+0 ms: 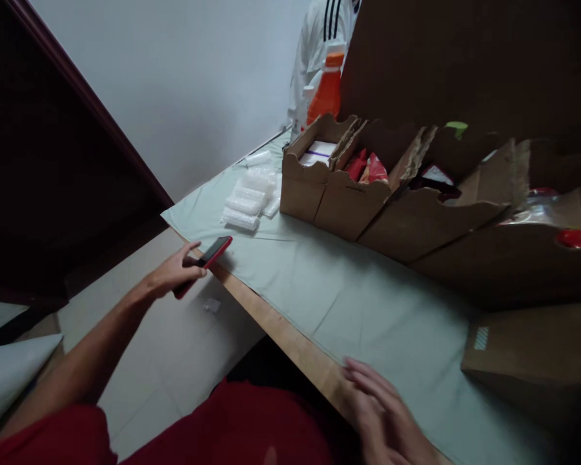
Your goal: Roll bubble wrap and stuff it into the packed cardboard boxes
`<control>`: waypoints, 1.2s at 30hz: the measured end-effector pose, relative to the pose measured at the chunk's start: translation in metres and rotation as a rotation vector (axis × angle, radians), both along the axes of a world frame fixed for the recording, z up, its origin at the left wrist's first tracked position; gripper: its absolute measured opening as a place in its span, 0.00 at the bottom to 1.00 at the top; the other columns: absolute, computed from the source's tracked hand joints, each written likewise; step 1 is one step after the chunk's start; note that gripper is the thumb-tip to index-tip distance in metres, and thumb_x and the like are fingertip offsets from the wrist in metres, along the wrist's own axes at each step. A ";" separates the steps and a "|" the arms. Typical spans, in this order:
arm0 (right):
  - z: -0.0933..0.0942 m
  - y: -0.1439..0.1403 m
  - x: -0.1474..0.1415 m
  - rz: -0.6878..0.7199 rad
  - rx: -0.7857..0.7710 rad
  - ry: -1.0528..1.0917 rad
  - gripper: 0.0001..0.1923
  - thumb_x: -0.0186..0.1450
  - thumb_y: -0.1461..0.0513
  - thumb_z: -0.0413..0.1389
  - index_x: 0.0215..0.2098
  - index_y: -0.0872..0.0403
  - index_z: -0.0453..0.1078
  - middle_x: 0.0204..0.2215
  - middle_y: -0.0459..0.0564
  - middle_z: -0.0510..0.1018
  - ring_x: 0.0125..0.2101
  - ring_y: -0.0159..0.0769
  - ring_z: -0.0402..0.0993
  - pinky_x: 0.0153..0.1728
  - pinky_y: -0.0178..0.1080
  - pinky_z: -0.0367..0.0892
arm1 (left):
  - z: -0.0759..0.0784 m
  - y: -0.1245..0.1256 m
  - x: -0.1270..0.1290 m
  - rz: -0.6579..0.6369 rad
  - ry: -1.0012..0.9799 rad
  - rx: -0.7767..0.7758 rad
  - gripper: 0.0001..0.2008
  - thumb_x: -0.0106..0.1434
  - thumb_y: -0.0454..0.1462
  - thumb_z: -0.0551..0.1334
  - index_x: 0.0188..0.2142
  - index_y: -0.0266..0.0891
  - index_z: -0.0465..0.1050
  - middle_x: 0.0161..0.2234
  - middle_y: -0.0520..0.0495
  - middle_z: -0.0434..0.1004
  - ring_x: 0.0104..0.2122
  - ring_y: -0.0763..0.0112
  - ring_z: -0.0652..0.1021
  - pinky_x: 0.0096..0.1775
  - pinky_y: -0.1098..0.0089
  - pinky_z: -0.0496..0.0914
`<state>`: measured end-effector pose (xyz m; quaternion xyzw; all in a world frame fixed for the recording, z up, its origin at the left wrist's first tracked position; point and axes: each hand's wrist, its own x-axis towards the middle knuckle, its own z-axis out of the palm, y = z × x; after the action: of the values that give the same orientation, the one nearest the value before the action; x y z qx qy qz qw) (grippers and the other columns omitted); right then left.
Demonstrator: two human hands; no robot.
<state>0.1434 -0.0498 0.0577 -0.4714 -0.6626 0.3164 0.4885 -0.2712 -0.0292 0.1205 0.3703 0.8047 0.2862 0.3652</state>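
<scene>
Across the table [290, 339], a pale green cloth [368, 303] covers most of the top, leaving a strip of bare wood along the near edge. On the cloth stands a row of open cardboard boxes [368, 194], running from the middle toward the right, with red packets [368, 168] showing in 1 of them. Behind the boxes, a person in a white jacket [319, 39] stands by an orange bottle [326, 90]. Left of the boxes lies a pile of clear plastic rolls [249, 200]. At the table's left corner, the left hand [174, 271] grasps a red phone [208, 257], its far end over the table edge. The right hand [382, 413] rests flat and empty on the near edge, fingers spread, blurred.
</scene>
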 end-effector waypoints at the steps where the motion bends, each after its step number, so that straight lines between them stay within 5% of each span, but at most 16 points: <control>1: 0.004 -0.004 -0.022 0.128 0.022 -0.001 0.12 0.69 0.64 0.58 0.49 0.50 0.79 0.46 0.53 0.84 0.45 0.42 0.82 0.46 0.42 0.79 | -0.003 -0.010 0.021 0.002 -0.173 0.079 0.54 0.47 0.47 0.71 0.71 0.39 0.53 0.45 0.41 0.76 0.38 0.57 0.79 0.36 0.63 0.74; 5: 0.012 -0.008 -0.077 0.414 -0.090 -0.005 0.33 0.70 0.57 0.60 0.71 0.48 0.58 0.59 0.57 0.77 0.50 0.43 0.81 0.47 0.44 0.80 | -0.022 -0.022 0.116 0.009 -0.506 0.326 0.54 0.43 0.44 0.78 0.68 0.43 0.60 0.46 0.44 0.73 0.44 0.60 0.77 0.44 0.66 0.73; 7: 0.008 -0.009 -0.080 0.389 -0.110 -0.021 0.41 0.70 0.55 0.60 0.75 0.48 0.49 0.65 0.59 0.70 0.58 0.48 0.75 0.55 0.50 0.77 | -0.030 -0.018 0.160 0.011 -0.616 0.380 0.55 0.45 0.42 0.79 0.69 0.44 0.57 0.47 0.44 0.73 0.44 0.62 0.78 0.45 0.67 0.72; 11: -0.002 -0.013 -0.059 0.193 -0.153 -0.016 0.33 0.74 0.59 0.53 0.75 0.48 0.51 0.68 0.57 0.67 0.64 0.47 0.69 0.63 0.54 0.70 | -0.036 -0.011 0.210 0.044 -0.874 0.443 0.50 0.51 0.44 0.78 0.69 0.46 0.58 0.49 0.45 0.77 0.48 0.61 0.80 0.49 0.67 0.73; 15: -0.004 -0.017 -0.044 0.166 -0.138 0.084 0.29 0.76 0.61 0.50 0.74 0.46 0.54 0.68 0.52 0.68 0.66 0.43 0.67 0.64 0.48 0.68 | -0.033 -0.006 0.227 0.214 -1.183 0.476 0.22 0.64 0.53 0.68 0.49 0.40 0.79 0.42 0.45 0.83 0.50 0.57 0.80 0.53 0.63 0.74; 18: -0.006 -0.018 -0.044 0.149 -0.097 0.130 0.29 0.76 0.61 0.50 0.74 0.43 0.54 0.68 0.49 0.67 0.66 0.42 0.67 0.64 0.46 0.68 | -0.033 -0.005 0.234 0.402 -1.260 0.495 0.15 0.70 0.47 0.63 0.34 0.39 0.80 0.34 0.49 0.83 0.45 0.63 0.82 0.55 0.65 0.73; 22: -0.014 -0.015 -0.044 0.098 -0.084 0.254 0.28 0.77 0.60 0.48 0.74 0.43 0.52 0.68 0.50 0.68 0.65 0.40 0.68 0.63 0.43 0.70 | -0.039 -0.007 0.245 0.498 -1.254 0.420 0.11 0.71 0.39 0.61 0.38 0.38 0.82 0.39 0.49 0.85 0.42 0.69 0.82 0.53 0.69 0.73; 30: -0.033 -0.020 -0.040 -0.012 -0.091 0.427 0.29 0.77 0.50 0.44 0.71 0.52 0.59 0.64 0.58 0.72 0.62 0.48 0.71 0.59 0.49 0.72 | -0.045 -0.007 0.258 0.348 -1.227 0.383 0.09 0.67 0.42 0.66 0.41 0.40 0.81 0.40 0.51 0.83 0.41 0.68 0.80 0.47 0.70 0.74; 36: -0.041 -0.020 -0.034 -0.051 -0.115 0.359 0.28 0.76 0.50 0.45 0.68 0.53 0.64 0.63 0.59 0.73 0.63 0.50 0.70 0.61 0.53 0.70 | -0.053 -0.006 0.259 0.325 -1.180 0.354 0.11 0.65 0.46 0.68 0.41 0.43 0.80 0.40 0.53 0.82 0.44 0.68 0.80 0.49 0.69 0.73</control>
<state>0.1089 -0.0695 0.0172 -0.4513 -0.5336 0.4199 0.5791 -0.0125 -0.0351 0.0677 0.0781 0.4544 0.6227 0.6322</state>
